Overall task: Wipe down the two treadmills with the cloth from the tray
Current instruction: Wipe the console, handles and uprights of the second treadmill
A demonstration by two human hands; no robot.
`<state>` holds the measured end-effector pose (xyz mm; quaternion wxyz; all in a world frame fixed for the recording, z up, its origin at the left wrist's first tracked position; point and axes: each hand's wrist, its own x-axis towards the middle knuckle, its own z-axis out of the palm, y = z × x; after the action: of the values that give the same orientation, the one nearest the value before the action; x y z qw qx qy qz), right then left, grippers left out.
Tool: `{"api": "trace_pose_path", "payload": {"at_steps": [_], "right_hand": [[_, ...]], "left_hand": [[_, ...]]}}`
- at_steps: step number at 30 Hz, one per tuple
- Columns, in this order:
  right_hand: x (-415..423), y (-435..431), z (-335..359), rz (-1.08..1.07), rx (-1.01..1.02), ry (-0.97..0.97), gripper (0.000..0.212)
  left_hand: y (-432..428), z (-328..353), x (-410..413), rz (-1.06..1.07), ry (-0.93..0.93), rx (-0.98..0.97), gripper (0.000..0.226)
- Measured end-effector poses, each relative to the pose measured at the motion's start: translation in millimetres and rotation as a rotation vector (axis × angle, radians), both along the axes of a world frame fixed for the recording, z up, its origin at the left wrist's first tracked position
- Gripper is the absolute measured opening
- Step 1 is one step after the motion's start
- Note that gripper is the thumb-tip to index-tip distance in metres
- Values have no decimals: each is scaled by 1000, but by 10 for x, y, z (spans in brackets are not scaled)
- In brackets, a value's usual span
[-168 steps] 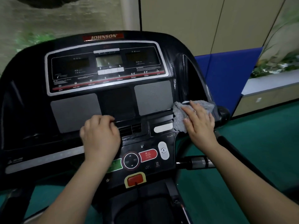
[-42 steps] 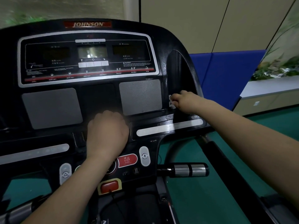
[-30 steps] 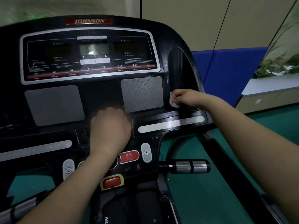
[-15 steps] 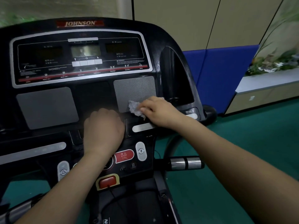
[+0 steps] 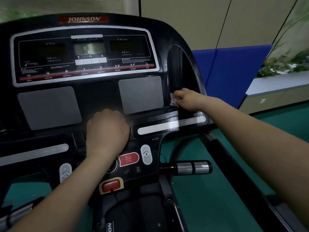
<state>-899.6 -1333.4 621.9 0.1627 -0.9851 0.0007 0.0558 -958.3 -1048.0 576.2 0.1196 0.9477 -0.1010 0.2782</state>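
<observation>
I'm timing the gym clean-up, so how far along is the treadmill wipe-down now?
Done: the cloth is in use. In hand: the right hand presses the bunched cloth at the bottom of the right recess of the console; the left hand rests curled on its middle. Left: how much of this treadmill is wiped cannot be told, and the second treadmill is out of view.

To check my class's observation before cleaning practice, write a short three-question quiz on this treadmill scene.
1. True or false: the left hand holds the cloth.
2. Where is the cloth? A on the display; B at the right-side recess; C on the floor.
3. Fill in: the red button by the left wrist reads ____.
Key: 1 false, the right hand holds it; 2 B; 3 STOP.
</observation>
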Motion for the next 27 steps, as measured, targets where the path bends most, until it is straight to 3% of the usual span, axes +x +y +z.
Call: {"api": "trace_pose_path", "payload": {"at_steps": [4, 8, 10, 12, 16, 20, 22, 24, 27], "right_hand": [[-106, -22, -75, -38, -49, -109, 37], [-493, 97, -465, -164, 59, -657, 26], [-704, 354, -634, -252, 179, -772, 26], [-847, 721, -721, -269, 260, -746, 36], [-1068, 1395, -777, -24, 224, -677, 47], [-1073, 1110, -799, 148, 89, -670, 47], [-1019, 686, -824, 69, 68, -713, 47], [-967, 229, -857, -140, 126, -738, 45], [-923, -47, -893, -380, 231, -657, 45]], "left_hand": [[14, 6, -19, -6, -5, -11, 34], [12, 0, -24, 0, -9, -14, 33], [-1, 3, -15, 7, -10, -5, 32], [-13, 6, -6, 9, -4, 6, 33], [0, 5, -14, 6, 2, 14, 32], [5, -1, -22, 9, -12, -2, 22], [-2, -6, -17, 11, -18, -9, 21], [0, -7, -16, 13, -24, -15, 21], [2, 6, -17, 17, -12, -14, 22]]}}
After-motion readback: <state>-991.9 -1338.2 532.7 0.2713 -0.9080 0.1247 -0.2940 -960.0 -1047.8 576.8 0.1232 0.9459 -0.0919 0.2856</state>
